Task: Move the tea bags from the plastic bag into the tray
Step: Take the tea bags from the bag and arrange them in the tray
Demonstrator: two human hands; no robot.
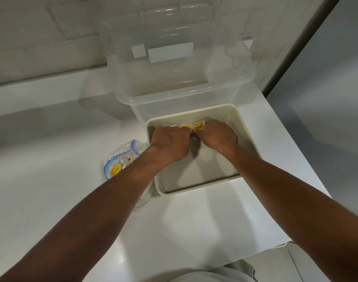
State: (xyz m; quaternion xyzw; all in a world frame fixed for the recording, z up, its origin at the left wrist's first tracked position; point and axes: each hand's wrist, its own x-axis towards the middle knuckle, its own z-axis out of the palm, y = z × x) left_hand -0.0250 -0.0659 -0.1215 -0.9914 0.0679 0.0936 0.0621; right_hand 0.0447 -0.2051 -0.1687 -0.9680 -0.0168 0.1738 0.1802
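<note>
Head view – left hand and right hand both grip tea bags in tray, frame centre. Bag – just left of tray.

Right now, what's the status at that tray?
Left hand and right hand in tray, gripping tea bags at far wall. More in plastic bag. Clear bin behind, not blocking.

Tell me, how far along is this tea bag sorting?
Done: a few yellow-labelled tea bags sit at the far wall of the cream rectangular plastic tray. In hand: the left grip and right grip both hold that bunch, fingers curled. To do: the clear blue-sealed plastic bag beside the tray still contains more tea bags.
</note>
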